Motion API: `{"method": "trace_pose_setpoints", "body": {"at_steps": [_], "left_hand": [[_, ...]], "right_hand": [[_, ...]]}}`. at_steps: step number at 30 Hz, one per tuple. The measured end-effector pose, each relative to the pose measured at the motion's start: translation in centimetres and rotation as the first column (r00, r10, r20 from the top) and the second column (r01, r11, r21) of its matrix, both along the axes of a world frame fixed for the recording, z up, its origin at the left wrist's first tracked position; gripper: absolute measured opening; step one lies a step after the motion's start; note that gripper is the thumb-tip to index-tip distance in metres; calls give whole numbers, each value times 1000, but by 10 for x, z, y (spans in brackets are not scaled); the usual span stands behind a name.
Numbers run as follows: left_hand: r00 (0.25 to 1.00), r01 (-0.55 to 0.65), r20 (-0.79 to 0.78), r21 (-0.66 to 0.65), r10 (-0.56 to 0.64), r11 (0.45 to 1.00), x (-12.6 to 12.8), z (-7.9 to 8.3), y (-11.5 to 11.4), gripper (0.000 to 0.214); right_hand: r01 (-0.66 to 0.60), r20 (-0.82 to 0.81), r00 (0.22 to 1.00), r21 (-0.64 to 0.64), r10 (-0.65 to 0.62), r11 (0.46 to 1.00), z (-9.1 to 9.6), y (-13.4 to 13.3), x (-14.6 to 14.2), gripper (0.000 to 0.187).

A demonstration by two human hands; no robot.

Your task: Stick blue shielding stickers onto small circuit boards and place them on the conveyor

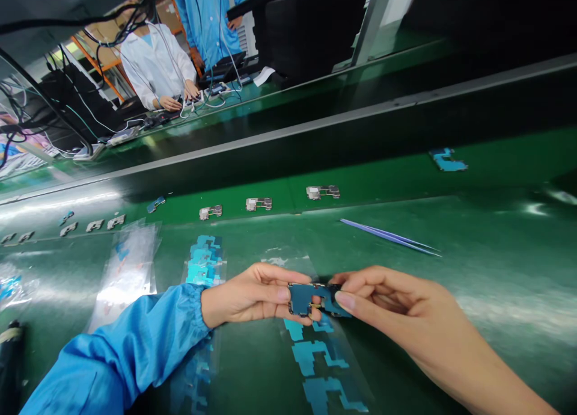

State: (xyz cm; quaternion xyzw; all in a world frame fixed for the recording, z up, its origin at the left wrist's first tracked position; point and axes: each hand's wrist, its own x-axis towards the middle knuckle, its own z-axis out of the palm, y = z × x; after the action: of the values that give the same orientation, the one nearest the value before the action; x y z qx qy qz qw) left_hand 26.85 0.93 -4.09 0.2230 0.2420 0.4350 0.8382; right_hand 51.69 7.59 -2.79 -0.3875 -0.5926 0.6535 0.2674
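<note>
A small circuit board with a blue film on its face is held between both hands above the bench. My left hand, in a blue sleeve, pinches its left end between thumb and fingers. The thumb and fingers of my right hand close on the board's right end, hiding part of it. Below the hands lies a clear sheet with several blue die-cut film stickers. Another sheet of blue stickers lies left of it, partly under my left forearm. Purple tweezers rest beyond my right hand.
Several circuit boards lie in a row along the green strip behind the bench top. A blue-covered board sits farther right. Clear plastic sheets lie at left. Across a rail, two people work near cables.
</note>
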Motion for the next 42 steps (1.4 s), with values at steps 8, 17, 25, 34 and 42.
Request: {"method": "trace_pose_setpoints", "body": {"at_steps": [8,17,25,34,42], "left_hand": [[1000,-5,24,-23,5,1000,-1,-1,0,34],[1000,-10,4,-23,10,1000,0,1,0,34],[999,-25,-27,-43,23,999,0,6,0,34],[999,-33,-1,-69,33,997,1,5,1,32],[1000,-31,5,-32,31,999,1,7,1,28]], "right_hand": [[76,23,997,-55,-75,996,11,-7,-6,34],[-15,9,1000,-6,15,1000,1,2,1,32],[-21,-1,1000,-20,21,1000,-1,1,0,33],[39,-6,999,8,-39,999,-6,-2,-3,36],[48,-8,999,60,-47,997,10,0,-9,32]]}}
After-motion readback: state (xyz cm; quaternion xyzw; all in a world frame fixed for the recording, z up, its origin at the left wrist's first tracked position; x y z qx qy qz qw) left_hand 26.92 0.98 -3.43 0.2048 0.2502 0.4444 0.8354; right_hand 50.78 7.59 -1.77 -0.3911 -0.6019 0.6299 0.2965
